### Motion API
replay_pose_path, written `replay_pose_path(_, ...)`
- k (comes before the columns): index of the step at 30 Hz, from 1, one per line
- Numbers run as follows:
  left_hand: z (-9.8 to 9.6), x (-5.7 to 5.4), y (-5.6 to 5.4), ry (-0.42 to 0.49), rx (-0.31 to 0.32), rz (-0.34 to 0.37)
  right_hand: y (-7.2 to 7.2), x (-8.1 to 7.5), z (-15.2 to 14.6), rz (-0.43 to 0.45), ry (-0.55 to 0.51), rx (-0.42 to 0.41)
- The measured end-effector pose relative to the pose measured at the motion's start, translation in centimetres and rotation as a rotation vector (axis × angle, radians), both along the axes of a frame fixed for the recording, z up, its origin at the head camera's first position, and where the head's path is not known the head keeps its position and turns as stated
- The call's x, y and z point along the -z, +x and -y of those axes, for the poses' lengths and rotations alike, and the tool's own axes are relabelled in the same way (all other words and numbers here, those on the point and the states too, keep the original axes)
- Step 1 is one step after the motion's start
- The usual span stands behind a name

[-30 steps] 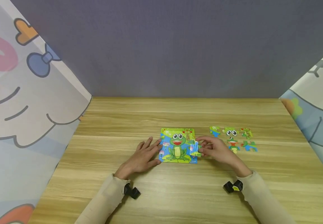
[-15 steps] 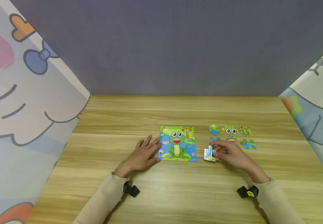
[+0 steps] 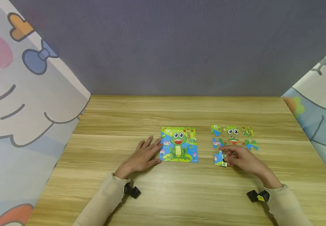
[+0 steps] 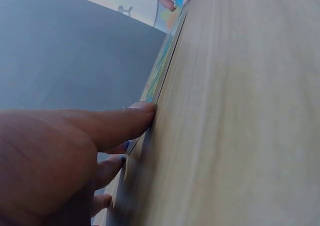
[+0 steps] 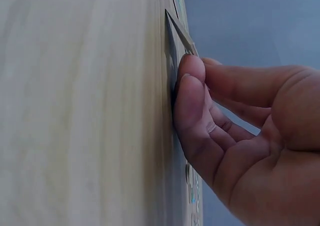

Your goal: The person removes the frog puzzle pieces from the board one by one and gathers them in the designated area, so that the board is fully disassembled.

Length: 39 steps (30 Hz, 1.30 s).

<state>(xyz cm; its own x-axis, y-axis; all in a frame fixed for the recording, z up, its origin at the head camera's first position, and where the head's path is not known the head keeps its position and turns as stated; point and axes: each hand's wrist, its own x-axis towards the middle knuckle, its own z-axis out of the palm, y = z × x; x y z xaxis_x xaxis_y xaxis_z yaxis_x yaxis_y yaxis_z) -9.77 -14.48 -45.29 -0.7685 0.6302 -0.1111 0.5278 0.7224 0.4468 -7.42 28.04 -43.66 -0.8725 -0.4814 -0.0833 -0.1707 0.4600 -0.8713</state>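
A square frog picture (image 3: 178, 145) lies flat on the wooden table. Beside its left edge my left hand (image 3: 141, 157) rests with fingers spread, the fingertips at the edge. With thumb and fingers my right hand (image 3: 243, 160) pinches a blue and green jigsaw piece (image 3: 219, 159), just below the laid-out pieces. In the right wrist view the held piece (image 5: 181, 33) is tilted, one corner low at the tabletop. Above that hand lie a top row with a frog-eyes piece (image 3: 232, 131) and a second row with a frog-mouth piece (image 3: 233, 142).
Other loose jigsaw pieces include a flower piece (image 3: 216, 142), a tree piece (image 3: 248, 131) and a blue-green piece (image 3: 251, 145). A grey panel (image 3: 180, 47) stands behind the table (image 3: 140, 116). Cartoon-printed walls (image 3: 47, 103) flank both sides.
My right hand has carried the jigsaw piece from over the frog picture's right edge to the right, below the loose pieces. The left hand stays beside the picture.
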Motion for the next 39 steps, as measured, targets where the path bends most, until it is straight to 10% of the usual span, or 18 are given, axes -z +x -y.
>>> replay_pose_path(39,-0.1,-0.3,0.1,-0.014,-0.007,0.004,-1.4,-3.0,2.6,-0.247,0.264,0.061)
